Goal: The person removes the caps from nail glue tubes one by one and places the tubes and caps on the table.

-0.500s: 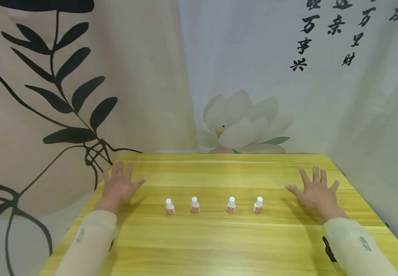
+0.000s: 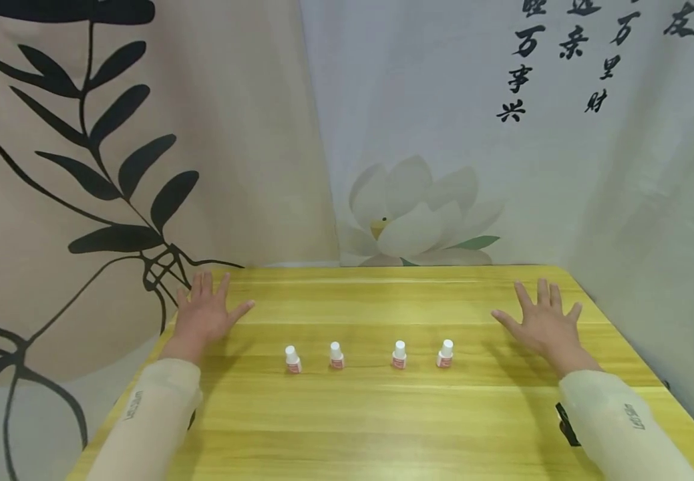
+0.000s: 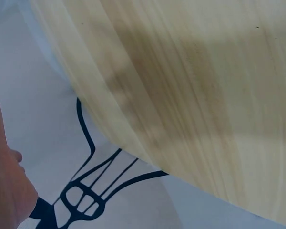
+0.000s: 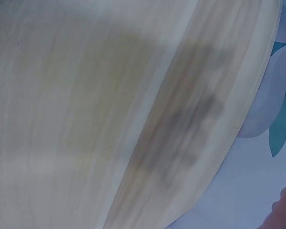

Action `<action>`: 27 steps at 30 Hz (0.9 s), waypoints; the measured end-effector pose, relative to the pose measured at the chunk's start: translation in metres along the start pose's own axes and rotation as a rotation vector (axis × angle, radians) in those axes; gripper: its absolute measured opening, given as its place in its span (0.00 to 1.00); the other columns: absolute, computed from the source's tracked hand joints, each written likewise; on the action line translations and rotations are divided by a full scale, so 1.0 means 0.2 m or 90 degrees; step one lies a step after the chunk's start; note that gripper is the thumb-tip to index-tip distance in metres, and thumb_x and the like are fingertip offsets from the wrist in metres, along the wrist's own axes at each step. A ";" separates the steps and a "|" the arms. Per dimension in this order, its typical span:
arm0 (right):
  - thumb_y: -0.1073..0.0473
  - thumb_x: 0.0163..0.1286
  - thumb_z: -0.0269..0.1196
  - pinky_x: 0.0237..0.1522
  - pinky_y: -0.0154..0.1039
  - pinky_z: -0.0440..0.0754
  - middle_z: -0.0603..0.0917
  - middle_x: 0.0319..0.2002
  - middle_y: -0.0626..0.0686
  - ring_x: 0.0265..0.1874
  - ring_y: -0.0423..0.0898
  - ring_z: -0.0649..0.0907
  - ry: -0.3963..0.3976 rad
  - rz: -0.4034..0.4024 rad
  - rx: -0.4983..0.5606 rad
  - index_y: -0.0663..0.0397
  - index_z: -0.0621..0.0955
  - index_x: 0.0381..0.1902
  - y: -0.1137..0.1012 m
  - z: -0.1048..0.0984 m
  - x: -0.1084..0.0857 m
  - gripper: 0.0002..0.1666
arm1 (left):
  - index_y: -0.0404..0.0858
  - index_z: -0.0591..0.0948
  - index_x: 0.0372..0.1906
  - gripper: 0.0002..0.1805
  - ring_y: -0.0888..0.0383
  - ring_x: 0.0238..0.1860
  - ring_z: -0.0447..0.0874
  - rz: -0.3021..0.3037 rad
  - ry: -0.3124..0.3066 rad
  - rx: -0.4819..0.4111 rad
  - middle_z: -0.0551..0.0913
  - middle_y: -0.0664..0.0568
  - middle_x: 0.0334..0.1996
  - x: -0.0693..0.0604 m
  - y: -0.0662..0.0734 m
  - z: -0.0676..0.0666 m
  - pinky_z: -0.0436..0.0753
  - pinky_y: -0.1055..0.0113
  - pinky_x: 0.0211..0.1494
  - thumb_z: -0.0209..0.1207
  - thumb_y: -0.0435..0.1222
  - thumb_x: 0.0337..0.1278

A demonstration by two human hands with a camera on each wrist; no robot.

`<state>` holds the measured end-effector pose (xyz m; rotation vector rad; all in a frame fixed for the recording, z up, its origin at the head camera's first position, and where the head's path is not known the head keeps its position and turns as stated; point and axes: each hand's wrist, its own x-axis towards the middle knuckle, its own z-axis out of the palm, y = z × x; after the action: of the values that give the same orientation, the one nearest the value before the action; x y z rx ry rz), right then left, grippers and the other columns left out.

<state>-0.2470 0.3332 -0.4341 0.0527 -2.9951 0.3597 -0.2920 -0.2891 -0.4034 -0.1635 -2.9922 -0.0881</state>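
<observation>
Several small white bottles with white caps and pinkish-red labels stand upright in a row across the wooden table (image 2: 347, 421). From left to right they are the first bottle (image 2: 293, 360), a second bottle (image 2: 336, 355), a third bottle (image 2: 399, 355) and the rightmost bottle (image 2: 445, 354). My left hand (image 2: 202, 317), fingers spread, is held over the table's left edge, left of the row, holding nothing. On the other side my right hand (image 2: 544, 329) is spread too, above the table right of the row. Both wrist views show part of a hand and hand shadows on the wood.
Behind the table hangs a pale curtain (image 2: 250, 133) printed with dark leaves, a lotus and black characters. It runs along the left and right sides as well. A dark strap (image 2: 566, 425) shows beside the right sleeve.
The head view has shifted slightly, so the bottles and curtain appear a little further left. Both hands stay spread, and the right one appears slightly higher. The bottles have not moved on the table.
</observation>
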 end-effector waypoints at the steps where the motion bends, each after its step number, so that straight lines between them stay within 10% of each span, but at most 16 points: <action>1: 0.23 0.70 0.43 0.54 0.83 0.28 0.33 0.73 0.77 0.71 0.76 0.34 0.001 -0.002 0.001 0.58 0.47 0.79 -0.01 0.00 0.00 0.56 | 0.34 0.46 0.78 0.56 0.28 0.74 0.28 -0.001 0.001 -0.001 0.37 0.23 0.74 0.00 0.00 -0.01 0.27 0.28 0.66 0.35 0.73 0.62; 12: 0.24 0.71 0.43 0.55 0.83 0.30 0.32 0.73 0.76 0.71 0.76 0.35 0.007 -0.010 0.010 0.58 0.48 0.79 -0.08 -0.04 0.01 0.56 | 0.34 0.47 0.78 0.56 0.29 0.74 0.28 0.006 0.017 -0.021 0.36 0.24 0.74 0.02 0.04 -0.03 0.27 0.30 0.67 0.35 0.73 0.62; 27: 0.26 0.72 0.46 0.59 0.81 0.35 0.40 0.75 0.74 0.72 0.74 0.42 0.029 -0.030 0.029 0.59 0.53 0.78 -0.19 -0.09 -0.01 0.53 | 0.37 0.50 0.79 0.53 0.30 0.75 0.38 0.069 0.042 -0.031 0.47 0.27 0.74 0.11 0.25 -0.11 0.38 0.28 0.68 0.38 0.72 0.63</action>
<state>-0.2417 0.3014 -0.4084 0.1179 -2.9354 0.4185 -0.3054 -0.2377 -0.3761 -0.3211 -2.9095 -0.1522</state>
